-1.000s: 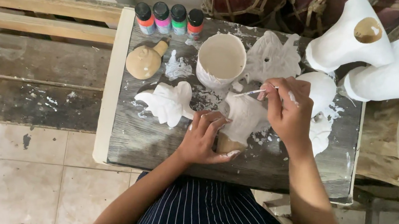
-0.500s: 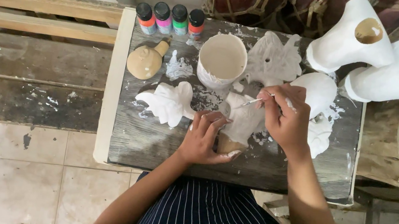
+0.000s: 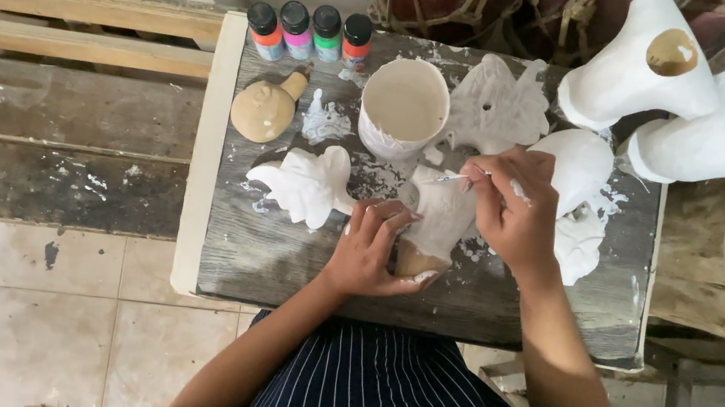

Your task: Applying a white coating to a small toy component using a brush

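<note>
Left hand (image 3: 372,250) grips the half-whitened brown carved figure (image 3: 431,225), right hand (image 3: 513,210) pinches a thin white-tipped brush (image 3: 459,178) at its top, the near base unpainted.

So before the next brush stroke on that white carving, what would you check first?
1. Left hand steadies the white-coated wooden carving: ok.
2. Right hand grips the thin paintbrush, tip on the carving: ok.
3. White cup of pale paint stands upright close by: ok.
4. Paint left on the bristles: cannot tell.
5. White leaf-shaped carving lies apart from the left hand: ok.
6. Four small capped paint bottles stand upright at the table's back edge: ok.
</note>
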